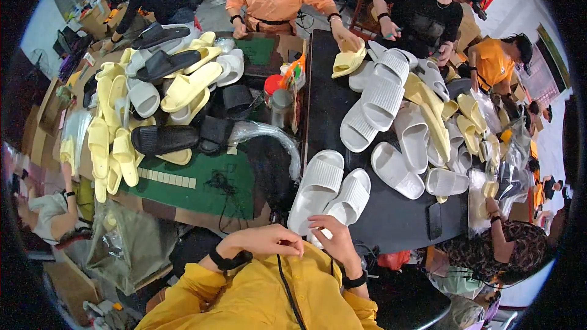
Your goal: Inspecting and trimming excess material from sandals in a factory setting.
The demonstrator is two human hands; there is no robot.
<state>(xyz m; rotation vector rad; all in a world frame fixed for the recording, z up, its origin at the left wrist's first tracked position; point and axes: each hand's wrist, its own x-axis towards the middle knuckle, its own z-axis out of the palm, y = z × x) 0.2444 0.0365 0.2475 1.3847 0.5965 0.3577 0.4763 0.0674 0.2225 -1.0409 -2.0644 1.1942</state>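
Note:
My left hand [268,240] hovers before my yellow jacket, its fingers loosely bent and stretched toward the right, with nothing visible in them. Close by, my right hand [334,236] has its fingers apart over the near end of a white slide sandal [350,198]; whether it touches the sandal I cannot tell. A larger white slide sandal [317,186] lies just left of that one, at the edge of the black table [379,223]. Both sandals have ribbed straps and point away from me.
Grey slide sandals [382,95] and yellow ones [428,110] are heaped at the right. A mixed pile with yellow sandals [192,85] and black ones [165,139] covers the left table around a green mat [226,192]. A phone [435,220] lies near the right edge. Several people work around the tables.

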